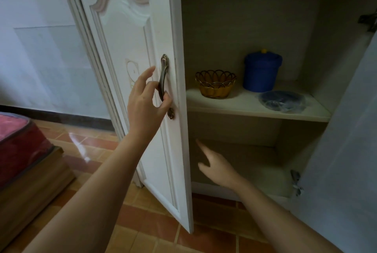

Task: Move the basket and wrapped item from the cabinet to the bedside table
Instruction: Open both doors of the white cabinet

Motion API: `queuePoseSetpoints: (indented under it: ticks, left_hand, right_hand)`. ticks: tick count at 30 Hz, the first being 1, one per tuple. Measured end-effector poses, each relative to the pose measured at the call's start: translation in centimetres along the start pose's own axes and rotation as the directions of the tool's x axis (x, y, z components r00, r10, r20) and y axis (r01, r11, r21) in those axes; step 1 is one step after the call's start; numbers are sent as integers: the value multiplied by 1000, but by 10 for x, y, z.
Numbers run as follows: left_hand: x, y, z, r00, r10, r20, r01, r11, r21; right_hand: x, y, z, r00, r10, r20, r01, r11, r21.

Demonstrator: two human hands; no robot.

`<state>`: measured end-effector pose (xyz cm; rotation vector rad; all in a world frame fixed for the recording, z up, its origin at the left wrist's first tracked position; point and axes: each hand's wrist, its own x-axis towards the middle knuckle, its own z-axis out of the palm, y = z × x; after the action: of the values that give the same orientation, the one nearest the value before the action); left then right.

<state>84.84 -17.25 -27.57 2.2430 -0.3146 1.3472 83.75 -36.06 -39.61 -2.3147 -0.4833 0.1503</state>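
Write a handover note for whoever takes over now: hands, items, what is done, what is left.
Hands: the left hand grips the curved bronze door handle; the right hand is open and empty, low before the lower compartment.
Things: the amber scalloped basket and the dark round item wrapped in clear plastic sit apart on the pale cabinet shelf, basket at the left. A blue lidded tub stands behind them.
Done: the cabinet is open.
Left: take both things to the bedside table, which is not in view.
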Motion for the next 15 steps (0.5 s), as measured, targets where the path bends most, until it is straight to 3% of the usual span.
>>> queuePoseSetpoints:
  ticks: [4,7,15]
  left_hand:
    - [-8,-2,-23,999,-33,10,32,999,38]
    - [-16,-5,-41,999,-53,-9,53,995,82]
    - [-31,-19,-88,997,-80,-11,81,980,183]
  right_hand:
    - [-14,-19,18,998,-7,57,-8,969,248]
    - [-22,-30,32,993,-25,118,-17,939,343]
    - [-30,-58,59,947,-92,308,-16,943,332]
